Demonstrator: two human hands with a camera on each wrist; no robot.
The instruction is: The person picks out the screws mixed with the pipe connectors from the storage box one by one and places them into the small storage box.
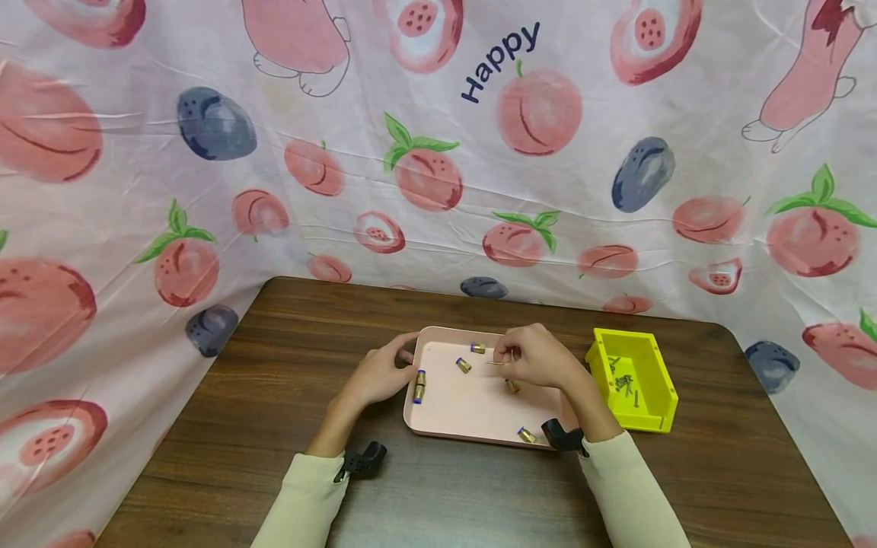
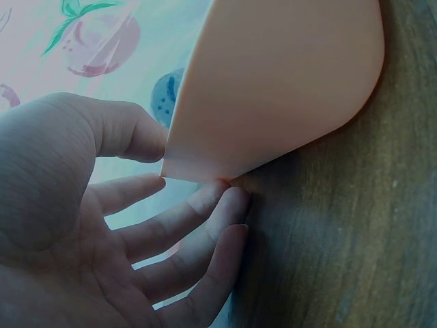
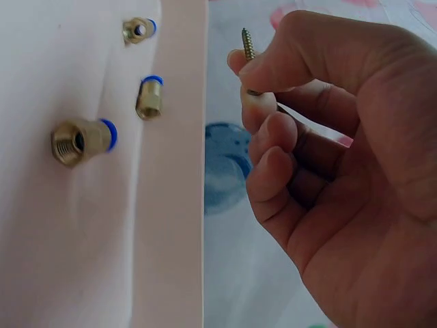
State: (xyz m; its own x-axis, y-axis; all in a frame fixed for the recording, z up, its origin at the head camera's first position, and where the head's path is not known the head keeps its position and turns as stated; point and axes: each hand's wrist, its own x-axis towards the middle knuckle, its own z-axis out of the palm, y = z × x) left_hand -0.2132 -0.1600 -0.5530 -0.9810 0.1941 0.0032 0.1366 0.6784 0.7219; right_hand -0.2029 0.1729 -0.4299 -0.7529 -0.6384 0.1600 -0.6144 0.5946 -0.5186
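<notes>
My right hand (image 1: 537,356) is above the tray and pinches a small threaded screw (image 3: 248,44) between thumb and forefinger, its pointed tip sticking out. At the left end of the pink tray (image 1: 473,415), my left hand (image 1: 380,371) holds the rim, thumb at the edge and fingertips against the outer wall. Several brass push-in fittings with blue collars lie in the tray: one fitting (image 1: 464,365) left of the right hand, another fitting (image 1: 526,434) by the near rim. In the right wrist view a fitting (image 3: 80,142) shows its threaded opening.
A yellow bin (image 1: 668,396) with several screws (image 1: 623,383) inside stands right of the tray, beside the right forearm. Dark wooden tabletop (image 1: 308,327) surrounds both. A fruit-printed curtain (image 1: 438,251) hangs behind and along the sides.
</notes>
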